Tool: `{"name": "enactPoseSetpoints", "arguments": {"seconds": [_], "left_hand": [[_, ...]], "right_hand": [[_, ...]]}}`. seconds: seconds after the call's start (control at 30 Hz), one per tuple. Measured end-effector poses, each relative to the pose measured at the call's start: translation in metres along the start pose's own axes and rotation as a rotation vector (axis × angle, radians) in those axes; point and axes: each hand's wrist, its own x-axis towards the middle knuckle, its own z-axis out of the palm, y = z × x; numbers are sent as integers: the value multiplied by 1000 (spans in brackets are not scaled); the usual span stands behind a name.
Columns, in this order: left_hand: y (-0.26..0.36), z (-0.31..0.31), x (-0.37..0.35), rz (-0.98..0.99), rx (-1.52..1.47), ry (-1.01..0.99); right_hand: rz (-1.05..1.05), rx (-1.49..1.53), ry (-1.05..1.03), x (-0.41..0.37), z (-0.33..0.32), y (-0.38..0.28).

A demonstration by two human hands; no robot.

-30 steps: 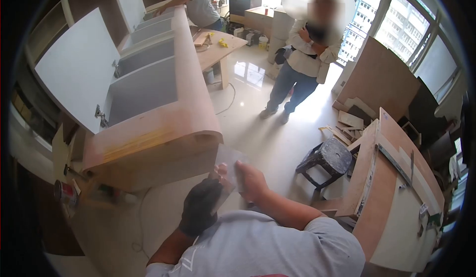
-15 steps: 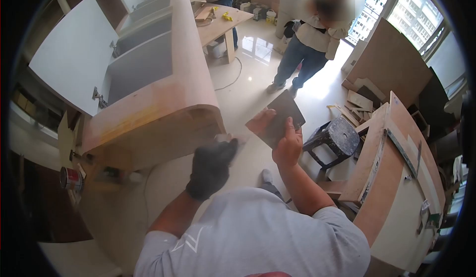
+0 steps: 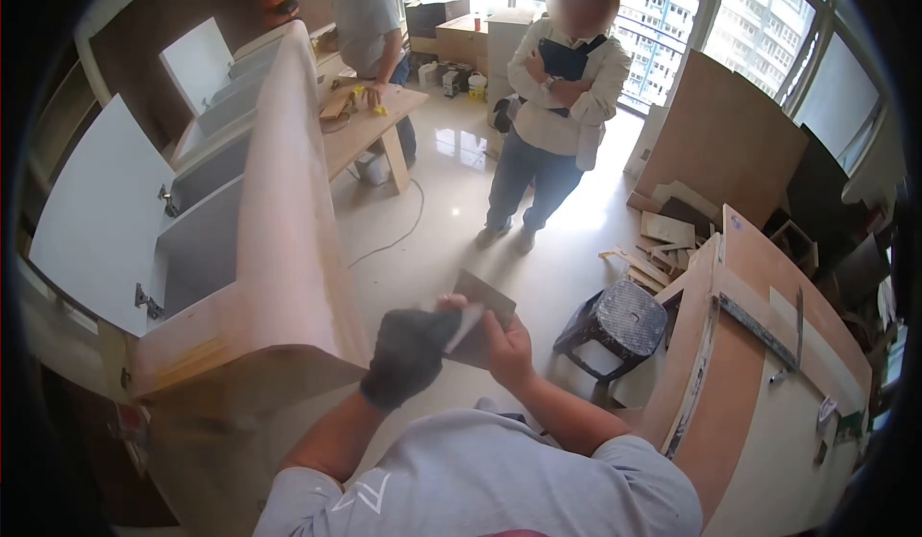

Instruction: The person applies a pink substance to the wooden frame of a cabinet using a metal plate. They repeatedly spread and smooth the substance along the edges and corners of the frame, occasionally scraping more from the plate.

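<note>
My left hand, in a black glove, is closed on a pale flat scraper, smeared by motion. The scraper overlaps the near left part of a dark rectangular board. My bare right hand grips that board from below, its thumb on the face and fingertips curled around the far left edge. To the left of my hands lies a long cabinet with a pale pinkish, rounded side and open white doors. Its near end is close to my gloved hand.
A speckled stool and a wooden panel structure stand at the right, with wood offcuts behind. One person stands ahead, arms folded around a dark folder. Another person leans at a worktable. A cable crosses the floor.
My gloved hand has gone from the cabinet's near end to the board, bringing the scraper over it. The board is lower and further left in view. My view has tilted up, showing more of both people.
</note>
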Motion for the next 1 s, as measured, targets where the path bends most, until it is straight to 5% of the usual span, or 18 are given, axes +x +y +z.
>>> {"name": "enactPoseSetpoints", "arguments": {"seconds": [0.07, 0.13, 0.23, 0.37, 0.5, 0.6, 0.73, 0.83, 0.93, 1.0], "left_hand": [[-3, -6, 28, -83, -40, -39], [-7, -5, 55, -48, -27, 99], [-7, 1, 61, -271, -102, 148], [-30, 37, 43, -749, -966, 277], [-53, 84, 25, -936, -1281, 57], [-48, 95, 18, -829, -890, -70], [-56, 90, 7, -1052, -950, -182], [-56, 79, 6, -1006, -1058, -167], [-48, 78, -15, -850, -275, -336], [-52, 78, -20, -518, 49, -197]], "right_hand": [[105, 31, -121, 15, -29, 7], [125, 72, -88, 29, -52, 30], [305, 248, -12, 52, -73, 20], [677, 411, -91, 77, -88, 4], [880, 491, -220, 88, -84, 16], [853, 594, -352, 93, -82, 20], [857, 584, -338, 96, -80, 12], [810, 698, -397, 104, -87, 14], [681, 877, -327, 116, -78, -15], [550, 690, -300, 130, -79, -33]]}}
